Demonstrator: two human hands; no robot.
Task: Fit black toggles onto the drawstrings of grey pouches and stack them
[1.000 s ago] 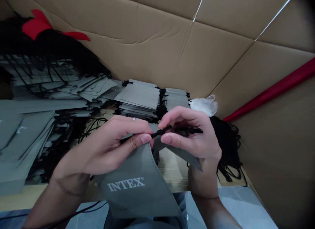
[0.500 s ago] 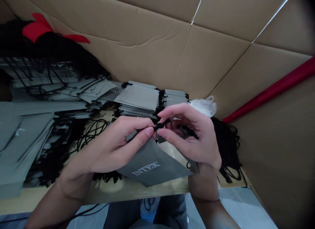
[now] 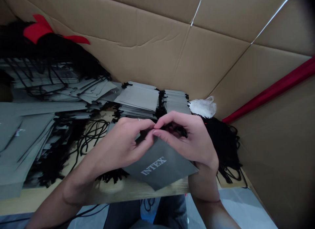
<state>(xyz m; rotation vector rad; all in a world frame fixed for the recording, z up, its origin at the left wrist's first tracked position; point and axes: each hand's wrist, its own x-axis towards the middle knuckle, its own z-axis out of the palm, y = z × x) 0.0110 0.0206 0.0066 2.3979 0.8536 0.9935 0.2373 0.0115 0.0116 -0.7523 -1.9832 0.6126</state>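
A flat grey bag (image 3: 162,170) with white INTEX lettering hangs tilted below my two hands, above the table's front edge. My left hand (image 3: 130,140) is closed in a pinch at the bag's upper corner, on its black cord. Thumb and forefinger of my right hand (image 3: 189,137) pinch at the same spot, and the fingertips of both hands meet. Part of the black cord (image 3: 182,132) shows inside the curled right fingers. Whatever knot lies between the fingertips is hidden.
Behind my hands stand stacks of grey bags (image 3: 139,96) with black cord ends. More bags (image 3: 31,137) and loose black cords (image 3: 92,134) lie at left. On the right are a clear plastic bag (image 3: 204,106) and a black cord heap (image 3: 225,143). Cardboard walls (image 3: 157,35) enclose the table (image 3: 137,191).
My right hand has moved left and slightly down, bringing its fingertips against the left ones. The black knot visible before is now covered. The grey bag has swung slightly right.
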